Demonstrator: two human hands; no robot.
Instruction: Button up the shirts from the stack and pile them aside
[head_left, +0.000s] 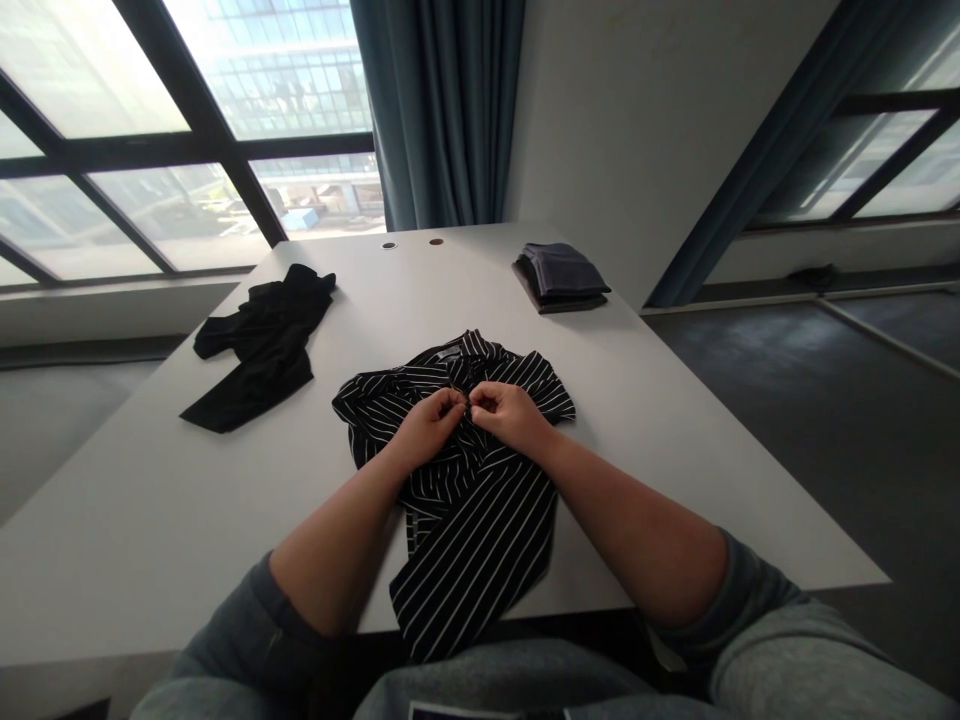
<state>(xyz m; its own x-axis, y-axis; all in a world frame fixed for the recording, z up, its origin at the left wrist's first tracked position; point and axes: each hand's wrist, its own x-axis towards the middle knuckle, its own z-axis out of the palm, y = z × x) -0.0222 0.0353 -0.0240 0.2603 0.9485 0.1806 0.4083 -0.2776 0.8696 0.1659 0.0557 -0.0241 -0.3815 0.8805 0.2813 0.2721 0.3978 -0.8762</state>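
Observation:
A black shirt with white stripes (480,540) lies crumpled in front of me, its lower part hanging over the near table edge. Its collar, with a label inside, points away from me. My left hand (431,425) pinches the fabric at the front below the collar. Close beside it, my right hand (510,412) pinches the same spot from the other side, fingertips almost touching the left ones. Whatever small part lies between the fingertips is too small to make out.
The shirt rests on a white table (637,480). A crumpled black garment (262,345) lies at the left. Folded dark clothes (562,275) are stacked at the back right. Two round holes pierce the far end of the table, near a blue curtain (442,110).

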